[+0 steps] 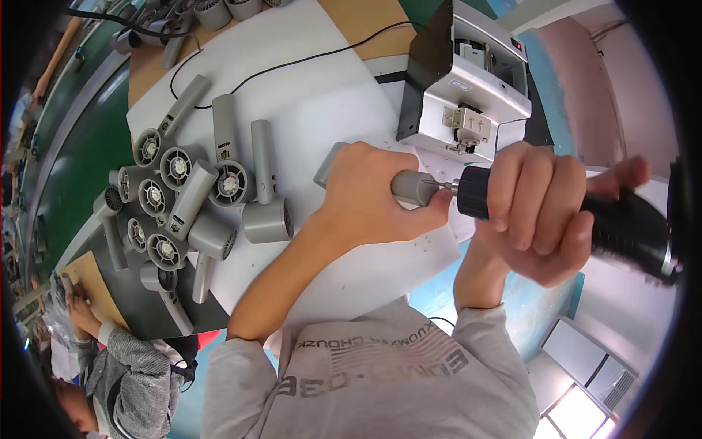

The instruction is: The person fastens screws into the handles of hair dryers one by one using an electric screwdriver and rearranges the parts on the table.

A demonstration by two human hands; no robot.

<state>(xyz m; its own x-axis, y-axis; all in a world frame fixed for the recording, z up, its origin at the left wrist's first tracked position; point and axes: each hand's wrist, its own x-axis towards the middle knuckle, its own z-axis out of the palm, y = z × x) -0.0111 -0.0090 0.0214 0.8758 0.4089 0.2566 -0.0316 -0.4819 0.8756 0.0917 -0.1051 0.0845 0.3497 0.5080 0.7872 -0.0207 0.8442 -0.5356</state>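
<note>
My left hand (pixel 365 194) is wrapped round a grey hair dryer body (pixel 411 187), whose round end points right past my thumb. Another grey part of it shows behind my knuckles; the rest is hidden by my fingers. In my right hand (pixel 541 208) is a black electric screwdriver (pixel 630 233), held roughly level with my fingers closed round it. Its thin metal bit (pixel 447 186) reaches left to the rim of the dryer's end, close to my left thumb. Whether a screw sits at the tip, I cannot make out.
Several grey hair dryer bodies (pixel 179 212) with round fan openings lie heaped at the left. White sheeting (pixel 314 110) covers the table, with a black cable across it. A boxy screw feeder (pixel 468 95) stands at the far right. At the lower left sits another person (pixel 139 373).
</note>
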